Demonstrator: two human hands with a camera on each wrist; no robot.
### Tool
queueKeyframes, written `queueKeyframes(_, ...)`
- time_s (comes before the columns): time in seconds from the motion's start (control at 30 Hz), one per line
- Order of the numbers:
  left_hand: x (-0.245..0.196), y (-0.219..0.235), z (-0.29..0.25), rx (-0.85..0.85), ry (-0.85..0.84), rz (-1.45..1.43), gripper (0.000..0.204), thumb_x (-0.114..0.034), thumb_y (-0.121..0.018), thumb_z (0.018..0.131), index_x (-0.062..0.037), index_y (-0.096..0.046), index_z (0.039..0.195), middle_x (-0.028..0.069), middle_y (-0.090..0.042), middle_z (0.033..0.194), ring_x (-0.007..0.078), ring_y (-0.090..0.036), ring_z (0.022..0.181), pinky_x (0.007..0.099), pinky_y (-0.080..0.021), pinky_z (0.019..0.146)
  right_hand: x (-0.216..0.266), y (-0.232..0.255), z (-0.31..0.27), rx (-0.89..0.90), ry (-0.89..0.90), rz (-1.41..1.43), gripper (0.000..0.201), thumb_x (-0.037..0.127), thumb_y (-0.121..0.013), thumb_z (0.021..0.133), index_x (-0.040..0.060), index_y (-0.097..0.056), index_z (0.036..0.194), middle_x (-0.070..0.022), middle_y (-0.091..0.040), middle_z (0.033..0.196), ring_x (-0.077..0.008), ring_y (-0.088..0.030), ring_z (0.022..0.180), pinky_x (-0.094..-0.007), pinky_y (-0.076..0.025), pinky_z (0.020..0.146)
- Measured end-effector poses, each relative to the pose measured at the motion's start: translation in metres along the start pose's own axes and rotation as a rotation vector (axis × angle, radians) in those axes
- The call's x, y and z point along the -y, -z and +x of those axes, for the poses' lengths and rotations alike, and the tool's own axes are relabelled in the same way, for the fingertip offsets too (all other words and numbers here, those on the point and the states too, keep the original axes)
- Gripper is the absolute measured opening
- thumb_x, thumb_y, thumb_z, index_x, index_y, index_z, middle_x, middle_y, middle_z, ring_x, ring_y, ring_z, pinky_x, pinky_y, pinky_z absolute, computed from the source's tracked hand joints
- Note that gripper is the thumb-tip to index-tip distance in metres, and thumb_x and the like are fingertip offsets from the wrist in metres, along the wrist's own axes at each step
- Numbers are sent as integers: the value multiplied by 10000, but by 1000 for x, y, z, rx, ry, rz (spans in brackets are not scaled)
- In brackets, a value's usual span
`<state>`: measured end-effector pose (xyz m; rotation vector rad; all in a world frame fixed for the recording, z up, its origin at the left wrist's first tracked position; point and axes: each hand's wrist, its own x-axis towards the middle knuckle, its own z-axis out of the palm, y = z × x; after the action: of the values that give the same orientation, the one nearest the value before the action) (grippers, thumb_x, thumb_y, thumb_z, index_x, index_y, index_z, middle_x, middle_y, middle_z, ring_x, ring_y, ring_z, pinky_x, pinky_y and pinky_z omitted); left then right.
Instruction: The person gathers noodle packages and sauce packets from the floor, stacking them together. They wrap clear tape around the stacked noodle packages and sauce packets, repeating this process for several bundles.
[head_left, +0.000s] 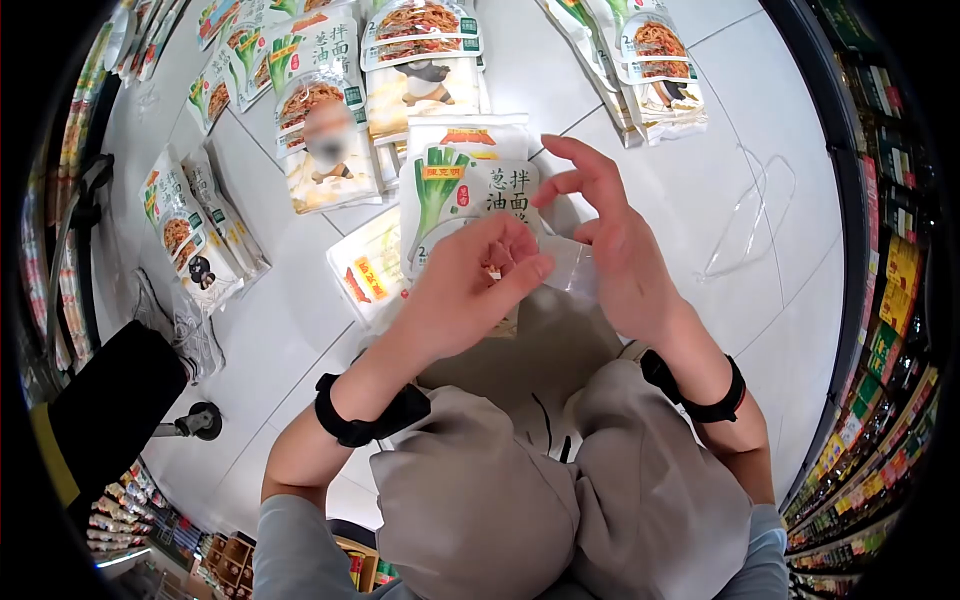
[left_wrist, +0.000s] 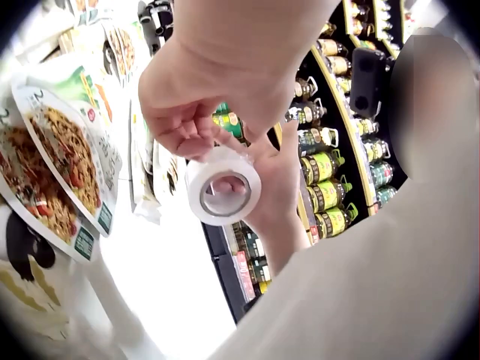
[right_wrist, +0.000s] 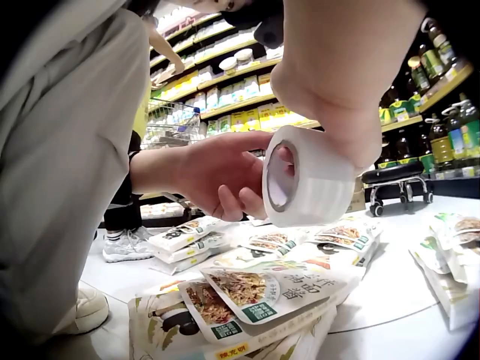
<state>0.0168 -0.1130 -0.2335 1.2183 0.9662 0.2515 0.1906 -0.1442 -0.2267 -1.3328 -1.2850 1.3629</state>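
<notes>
A roll of clear packing tape point(right_wrist: 319, 187) is between my two hands, above the person's lap. My right hand point(head_left: 630, 255) grips the roll under its palm, with the index finger raised and bent away. At the roll's near end, my left hand point(head_left: 470, 285) has its fingers curled and its thumb against the rim. In the left wrist view the roll point(left_wrist: 193, 196) shows its round open core, with left fingertips right at its upper edge. Just beyond the hands lies a noodle packet point(head_left: 425, 215) with a scallion picture, partly hidden by the left hand.
More noodle packets point(head_left: 320, 130) lie at the far left of the tiled floor point(head_left: 740, 330), with others point(head_left: 655, 80) at far right. A loose clear wrapper point(head_left: 750, 215) lies right. Another person's shoe point(right_wrist: 126, 246) and shelves of bottles point(left_wrist: 326, 191) stand close by.
</notes>
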Motion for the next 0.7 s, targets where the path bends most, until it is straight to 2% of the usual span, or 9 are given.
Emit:
queueKeyframes(0.1,-4,-5,1,-93,5,-200,169,-158,-620,807,-17,-543,861,-3,-555,749,60,-485,619,215,-406,558,10,-3,3,-29,154,-124,584,409,-449,865,66,-305,1315,-115,-513,981,-225,-543,720,-295,-446,586)
queueKeyframes(0.17,-3,-5,2,-119,-73,-124,149,-131,-610,808,-10,-540,861,-7,-555,746,61,-476,618,215,-400,569,13,-4,4,-15,127,-300,762,620,-275,850,23,-288,1324,-128,-504,1017,-172,-540,688,-242,-405,495)
queueKeyframes(0.2,-2,-5,2,-120,-73,-123,149,-131,-610,808,-10,-540,861,-7,-555,746,61,-476,618,215,-400,569,14,-5,5,-15,128,-299,762,620,-275,850,23,-288,1324,-128,-504,1017,-172,-540,688,-242,-405,495)
queueKeyframes(0.3,-2,-3,3,-110,4,-124,110,-105,-591,816,-10,-543,845,-7,-556,742,67,-476,625,214,-398,587,16,-8,6,-5,198,-514,721,584,-336,848,45,-299,1326,-124,-505,1001,-174,-498,596,-249,-372,459)
queueKeyframes(0.37,0,-1,4,-25,-24,-79,89,-80,-541,846,-10,-526,901,13,-559,778,79,-482,646,219,-403,608,14,-8,5,-39,189,-482,656,366,-586,773,89,-329,1309,-91,-485,914,-246,-528,599,-322,-404,455)
queueKeyframes(0.5,-8,2,3,-50,-44,26,90,-69,-473,887,-14,-486,957,44,-558,850,89,-498,707,226,-414,640,16,-5,6,-63,198,-482,591,359,-557,807,93,-345,1291,-91,-496,906,-253,-543,626,-309,-420,491)
queueKeyframes(0.57,-18,7,2,-115,-77,-3,78,-67,-411,919,-20,-442,973,56,-547,923,89,-509,783,222,-421,680,18,2,4,-24,-98,-210,493,340,-506,855,86,-376,1258,-80,-534,870,-220,-554,660,-289,-436,557)
queueKeyframes(0.67,-22,21,-3,-104,-120,-121,61,-70,-389,929,-23,-427,931,51,-540,970,88,-509,827,217,-420,712,-10,15,9,173,-317,-56,395,323,-475,885,63,-454,1182,-60,-573,827,-157,-549,692,-268,-442,616)
queueKeyframes(0.7,-21,29,-7,-129,-138,-139,54,-56,-376,928,-28,-421,921,60,-531,1013,93,-513,840,220,-420,717,-18,19,8,173,-317,-56,395,323,-475,885,63,-454,1182,-60,-573,827,-157,-549,692,-268,-442,616)
